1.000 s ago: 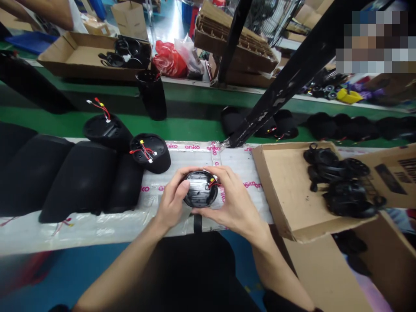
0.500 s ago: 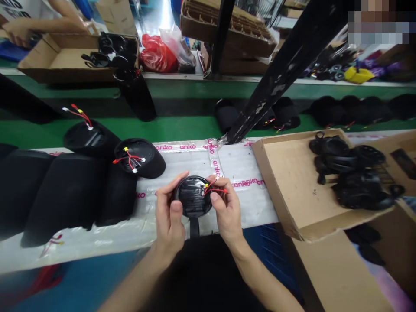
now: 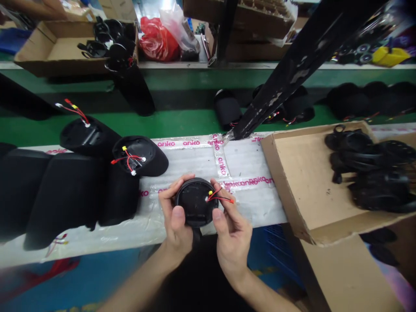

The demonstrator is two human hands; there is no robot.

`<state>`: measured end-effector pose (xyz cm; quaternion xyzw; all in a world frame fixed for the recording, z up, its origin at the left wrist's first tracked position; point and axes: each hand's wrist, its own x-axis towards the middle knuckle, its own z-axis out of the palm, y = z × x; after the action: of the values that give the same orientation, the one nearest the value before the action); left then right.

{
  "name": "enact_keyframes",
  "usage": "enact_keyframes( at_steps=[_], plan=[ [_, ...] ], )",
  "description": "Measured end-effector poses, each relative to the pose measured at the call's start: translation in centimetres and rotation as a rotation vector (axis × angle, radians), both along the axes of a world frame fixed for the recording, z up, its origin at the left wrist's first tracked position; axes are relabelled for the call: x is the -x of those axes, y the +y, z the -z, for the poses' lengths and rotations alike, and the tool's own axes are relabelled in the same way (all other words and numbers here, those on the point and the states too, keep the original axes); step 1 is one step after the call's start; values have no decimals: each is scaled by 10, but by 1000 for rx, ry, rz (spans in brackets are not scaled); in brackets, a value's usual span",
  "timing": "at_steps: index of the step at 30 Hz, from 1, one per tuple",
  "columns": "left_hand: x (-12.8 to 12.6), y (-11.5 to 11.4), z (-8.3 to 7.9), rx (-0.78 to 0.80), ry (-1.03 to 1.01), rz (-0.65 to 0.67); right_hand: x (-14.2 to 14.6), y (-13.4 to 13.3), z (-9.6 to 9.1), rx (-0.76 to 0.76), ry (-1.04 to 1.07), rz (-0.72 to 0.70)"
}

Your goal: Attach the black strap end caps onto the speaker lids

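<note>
A round black plastic cap (image 3: pixel 195 206) is held between my two hands over the bench's front edge. From its right side come red and black wires (image 3: pixel 221 198) with a yellow and a red connector. My left hand (image 3: pixel 177 216) grips the left rim, thumb on the near side. Around the right rim close the thumb and fingers of my right hand (image 3: pixel 230 229), close to the wires. A black strap or tab hangs below the cap. Left of my hands, a black fabric-covered cylinder (image 3: pixel 157 158) has red wires on its slanted end face.
More black cylinders (image 3: pixel 65 186) crowd the bench's left side. A cardboard tray (image 3: pixel 305 182) with black plastic parts (image 3: pixel 354 147) stands on the right. Behind the white-covered bench (image 3: pixel 182 162) runs a green belt (image 3: pixel 182 121), crossed by a slanting black post (image 3: pixel 279 95).
The view has shifted a little, and the cap has tilted so its face shows more fully. Both hands keep their hold on its rim.
</note>
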<state>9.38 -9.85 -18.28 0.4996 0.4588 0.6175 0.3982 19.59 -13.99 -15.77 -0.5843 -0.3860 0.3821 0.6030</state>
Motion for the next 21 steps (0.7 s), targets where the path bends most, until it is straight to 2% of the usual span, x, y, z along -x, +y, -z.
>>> enact_keyframes(
  at_steps=[2,5,7,10,15,21],
  plan=[
    [10,6,-3,-6,-17,74,-3,3,-2,-4,-21,-8],
    [28,21,-12,41,-46,317,-8,9,-8,-8,0,-49],
    [35,32,-17,93,-35,409,-10,11,-10,-8,18,-54],
    [33,44,-21,125,-87,431,-8,11,-10,-22,-17,-24],
    [21,52,-15,50,-150,503,-1,12,-5,-39,-113,-5],
    [19,55,-10,-22,-128,485,-11,17,-3,-26,-31,-119]
  ],
)
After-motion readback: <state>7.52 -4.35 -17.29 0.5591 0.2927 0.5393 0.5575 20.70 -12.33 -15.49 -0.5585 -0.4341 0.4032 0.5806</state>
